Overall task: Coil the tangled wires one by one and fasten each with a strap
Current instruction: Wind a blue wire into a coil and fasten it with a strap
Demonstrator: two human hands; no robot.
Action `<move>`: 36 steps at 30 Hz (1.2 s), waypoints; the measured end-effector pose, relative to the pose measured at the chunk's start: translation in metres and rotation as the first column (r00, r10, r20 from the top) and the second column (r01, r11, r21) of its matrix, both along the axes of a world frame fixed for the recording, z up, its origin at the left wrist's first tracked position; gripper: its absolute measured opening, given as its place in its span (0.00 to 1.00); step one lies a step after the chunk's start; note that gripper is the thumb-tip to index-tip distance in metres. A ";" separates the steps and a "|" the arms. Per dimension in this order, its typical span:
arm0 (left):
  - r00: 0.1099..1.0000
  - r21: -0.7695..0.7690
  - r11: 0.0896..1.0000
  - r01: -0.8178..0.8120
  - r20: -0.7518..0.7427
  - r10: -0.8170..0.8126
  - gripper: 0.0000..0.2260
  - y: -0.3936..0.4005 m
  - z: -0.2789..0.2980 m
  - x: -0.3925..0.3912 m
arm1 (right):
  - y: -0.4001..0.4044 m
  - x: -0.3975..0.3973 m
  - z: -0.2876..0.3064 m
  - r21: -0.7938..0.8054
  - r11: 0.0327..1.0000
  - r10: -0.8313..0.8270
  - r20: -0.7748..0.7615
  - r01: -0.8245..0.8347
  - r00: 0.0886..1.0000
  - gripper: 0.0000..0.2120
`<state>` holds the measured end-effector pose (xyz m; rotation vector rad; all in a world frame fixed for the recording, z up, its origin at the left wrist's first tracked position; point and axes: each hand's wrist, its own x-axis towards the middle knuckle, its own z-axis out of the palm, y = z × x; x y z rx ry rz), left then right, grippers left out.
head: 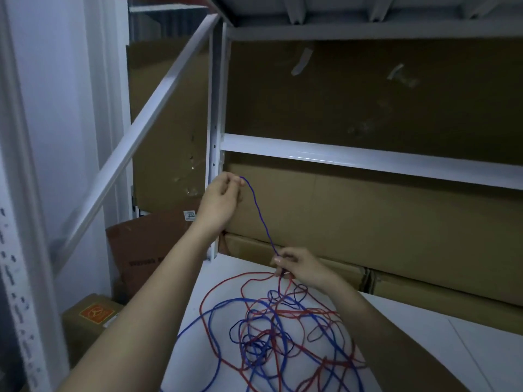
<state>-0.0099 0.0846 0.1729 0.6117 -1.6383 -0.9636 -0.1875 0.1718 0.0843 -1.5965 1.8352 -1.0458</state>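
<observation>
at far left a white perforated rack post [17, 278] stands upright, with a white diagonal brace [135, 134] slanting up to the right. below it sit a brown box [90, 321] with an orange label and a darker carton [141, 250] leaning behind it. flat cardboard sheets [368, 94] line the back of the rack, creased and marked with bits of tape, crossed by a smooth white beam [368, 159].

the left hand [222, 198] is raised in front of the rack upright, its fingers [235, 181] pinching the end of a thin blue wire [261, 219]. the wire runs down and to the right, taut, to the right hand [300, 267], whose fingers [280, 261] are curled around the strand just above the table [438, 349].

below the right hand lies the tangle [271, 332]: thin round blue and red wires in loose overlapping loops, knotted most densely near the middle, spread over the smooth white table and running off the bottom edge of the view. both forearms reach over the table's left part. no strap can be made out.
</observation>
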 end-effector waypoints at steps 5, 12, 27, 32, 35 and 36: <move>0.997 -0.017 0.998 0.068 0.034 -0.068 0.09 0.009 0.001 -0.011 | -0.001 -0.006 0.042 -0.060 0.996 -0.072 -0.143 0.064 0.987 0.08; 0.982 0.010 0.983 0.185 0.045 -0.185 0.13 0.010 0.010 -0.032 | -0.020 0.021 0.109 -0.461 0.853 0.127 0.637 0.244 0.760 0.11; 0.737 0.214 0.710 0.671 -0.294 -0.609 0.11 -0.001 0.014 -0.027 | -0.026 0.013 0.025 -0.261 0.958 -0.105 0.055 0.116 0.993 0.13; 0.789 0.257 0.753 0.606 -0.319 -0.525 0.10 -0.010 -0.018 -0.038 | -0.005 0.037 -0.012 -0.161 0.986 -0.003 -0.259 -0.040 0.966 0.15; 0.853 0.261 0.814 0.519 -0.215 -0.475 0.10 -0.019 -0.041 -0.043 | 0.006 0.040 -0.012 -0.253 0.966 -0.044 -0.374 -0.056 0.926 0.14; 0.871 0.268 0.829 0.492 -0.158 -0.466 0.12 -0.021 -0.049 -0.043 | 0.009 0.040 -0.012 -0.279 0.958 -0.057 -0.410 -0.066 0.911 0.13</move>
